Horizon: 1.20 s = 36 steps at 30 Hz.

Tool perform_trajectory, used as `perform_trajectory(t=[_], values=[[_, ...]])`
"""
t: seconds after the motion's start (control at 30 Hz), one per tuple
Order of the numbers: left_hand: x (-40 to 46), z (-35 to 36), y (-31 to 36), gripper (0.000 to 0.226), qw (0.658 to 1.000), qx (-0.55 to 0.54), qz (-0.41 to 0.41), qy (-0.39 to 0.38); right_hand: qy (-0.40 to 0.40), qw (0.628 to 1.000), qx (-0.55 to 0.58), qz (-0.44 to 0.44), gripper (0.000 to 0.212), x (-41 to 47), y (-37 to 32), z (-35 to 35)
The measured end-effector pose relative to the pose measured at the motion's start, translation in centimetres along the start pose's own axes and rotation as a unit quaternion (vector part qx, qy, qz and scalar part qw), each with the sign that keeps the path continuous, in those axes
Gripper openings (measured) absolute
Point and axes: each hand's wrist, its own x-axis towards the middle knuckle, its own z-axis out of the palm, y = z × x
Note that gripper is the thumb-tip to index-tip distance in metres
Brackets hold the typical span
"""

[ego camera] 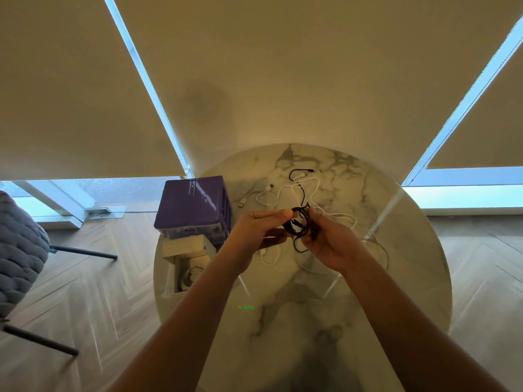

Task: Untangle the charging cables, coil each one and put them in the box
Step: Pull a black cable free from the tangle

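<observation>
1. I see the left hand [256, 232] raised over the round white marble-patterned table [396, 292], fingers drawn in narrow, thumb and forefinger pinching the thin black charging cable [298, 227].
2. The right hand [329, 244] grips the same black cable from the other side, fingers curled close around its small coil.
3. One black strand runs up from the coil and lies on the table.
4. Loose white charging cables [285, 193] lie tangled on the marble beyond and under both hands.
5. An open white cardboard box [181, 260] sits at the table's left edge, just beside a purple plastic drawer unit [192, 207].
</observation>
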Motion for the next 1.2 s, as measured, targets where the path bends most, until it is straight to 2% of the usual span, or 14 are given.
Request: perform_trajectory(t=[0.33,0.47,0.6,0.67,0.77,0.83,1.0,1.1,1.2], values=[[0.0,0.2,0.1,0.024,1.0,-0.002,-0.007,-0.009,-0.025,1.0,-0.006,0.007,0.022,-0.3,-0.1,-0.3],[0.2,0.6,-0.2,0.017,0.998,0.011,0.041,0.041,-0.053,0.998,-0.016,0.009,0.025,-1.0,-0.2,0.0],[0.8,0.7,-0.5,0.01,0.991,0.047,0.092,0.09,-0.14,0.99,-0.012,0.024,0.022,-2.1,-0.8,0.6],[0.9,0.7,-0.6,0.012,0.989,0.06,0.101,0.094,-0.136,0.989,-0.052,0.015,0.02,-2.3,-0.7,0.9],[1.1,0.6,-0.9,0.014,0.989,0.059,0.104,0.09,-0.098,0.991,-0.09,-0.018,0.047,-1.9,-0.4,0.9],[1.3,0.5,-0.9,0.014,0.988,0.049,0.105,0.101,-0.096,0.99,-0.101,-0.035,0.05,-1.9,-0.5,0.9],[2.0,-0.3,-0.3,0.015,0.981,0.044,0.127,0.137,-0.09,0.975,-0.204,0.01,0.057,-2.5,0.1,0.9],[2.4,-0.7,0.3,0.009,0.976,0.042,0.143,0.16,-0.1,0.93,-0.354,0.007,0.045,-2.5,0.8,0.1],[2.9,-1.0,0.5,0.007,0.969,0.062,0.162,0.178,-0.084,0.896,-0.436,-0.012,0.025,-2.3,1.3,-0.7]])
